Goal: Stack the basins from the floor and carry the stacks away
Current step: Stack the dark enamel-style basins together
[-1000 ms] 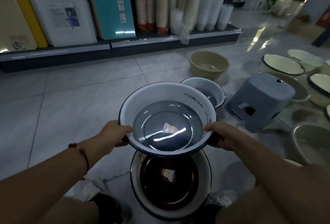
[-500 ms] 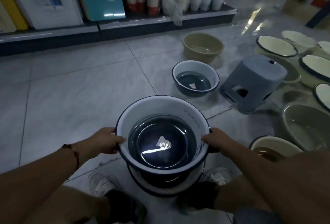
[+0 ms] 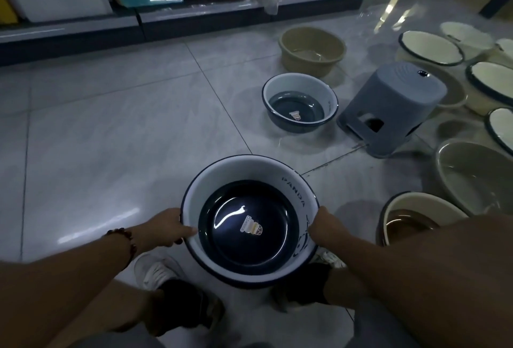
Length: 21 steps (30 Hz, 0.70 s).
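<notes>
A white basin with a dark blue bottom and the word PANDA on its wall (image 3: 238, 175) sits low between my feet, nested over the basin seen under it earlier, which is now hidden. My left hand (image 3: 166, 227) grips its left rim and my right hand (image 3: 323, 227) grips its right rim. A smaller basin of the same kind (image 3: 299, 103) stands on the floor further ahead. A beige basin (image 3: 312, 49) lies beyond it.
A grey plastic stool (image 3: 394, 106) stands to the right of the small basin. Several cream basins with dark rims (image 3: 430, 48) crowd the right side, and one with a brown inside (image 3: 410, 214) is close to my right arm. A shelf base (image 3: 194, 23) runs along the back.
The basin in my hands has gone down onto the one on the floor and covers it. My view has tilted down and the far basins appear further away.
</notes>
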### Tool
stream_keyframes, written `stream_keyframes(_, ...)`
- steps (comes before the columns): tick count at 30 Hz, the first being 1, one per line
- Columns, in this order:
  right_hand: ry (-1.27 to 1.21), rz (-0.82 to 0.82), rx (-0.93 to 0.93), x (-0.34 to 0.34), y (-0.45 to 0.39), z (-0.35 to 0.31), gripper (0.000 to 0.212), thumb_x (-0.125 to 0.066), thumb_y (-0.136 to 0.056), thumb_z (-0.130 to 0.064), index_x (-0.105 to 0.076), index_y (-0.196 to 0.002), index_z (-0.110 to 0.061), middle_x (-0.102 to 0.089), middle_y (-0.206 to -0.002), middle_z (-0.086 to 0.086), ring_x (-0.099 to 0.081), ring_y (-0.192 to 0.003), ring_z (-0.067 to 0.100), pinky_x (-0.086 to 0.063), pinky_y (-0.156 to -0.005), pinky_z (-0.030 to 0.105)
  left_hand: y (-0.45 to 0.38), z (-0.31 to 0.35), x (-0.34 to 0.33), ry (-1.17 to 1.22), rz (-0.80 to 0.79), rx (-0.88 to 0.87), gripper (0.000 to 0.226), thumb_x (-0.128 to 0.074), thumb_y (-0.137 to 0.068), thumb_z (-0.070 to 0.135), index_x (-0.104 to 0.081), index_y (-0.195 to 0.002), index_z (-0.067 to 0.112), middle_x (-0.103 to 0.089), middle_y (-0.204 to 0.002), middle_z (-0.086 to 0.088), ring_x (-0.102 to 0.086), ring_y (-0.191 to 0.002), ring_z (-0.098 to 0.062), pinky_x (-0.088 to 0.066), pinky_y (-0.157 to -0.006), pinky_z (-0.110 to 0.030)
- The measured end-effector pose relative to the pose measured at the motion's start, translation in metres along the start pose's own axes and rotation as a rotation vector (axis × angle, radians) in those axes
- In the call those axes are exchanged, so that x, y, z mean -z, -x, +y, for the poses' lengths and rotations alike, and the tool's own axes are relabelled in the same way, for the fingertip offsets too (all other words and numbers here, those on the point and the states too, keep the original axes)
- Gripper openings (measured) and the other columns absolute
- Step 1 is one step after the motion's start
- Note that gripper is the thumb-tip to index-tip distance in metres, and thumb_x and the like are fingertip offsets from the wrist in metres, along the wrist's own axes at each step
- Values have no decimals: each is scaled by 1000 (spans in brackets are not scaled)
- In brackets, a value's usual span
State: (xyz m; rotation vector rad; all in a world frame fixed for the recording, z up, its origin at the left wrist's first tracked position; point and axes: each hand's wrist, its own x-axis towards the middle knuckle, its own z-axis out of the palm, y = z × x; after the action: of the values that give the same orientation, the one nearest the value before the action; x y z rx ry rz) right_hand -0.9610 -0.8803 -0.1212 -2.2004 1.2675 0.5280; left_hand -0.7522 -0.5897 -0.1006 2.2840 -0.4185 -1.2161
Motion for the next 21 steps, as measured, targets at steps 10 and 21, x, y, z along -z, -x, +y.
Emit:
stream_keyframes(10,207,-273,135,-4,-6,-6,57,-64,-84,-32,-43,-133,-12,-57,-125,11,-58,-102,23,-50,-82,31,-5,21,-17,-973,-202,-119,60,-53,-95,44,-35,-147,22,-49,-142,-2,-53,-123,-21,-44,-96,-31)
stream_keyframes(21,519,205,428,83,-42,-69,82,-47,-94,-56,-4,-157,-25,2,-165,12,-4,-150,37,-11,-121,50,-21,168,-6,-1093,304,-538,80,-41,-91,68,-12,-156,30,-12,-164,-12,-24,-146,-31,-22,-117,-51)
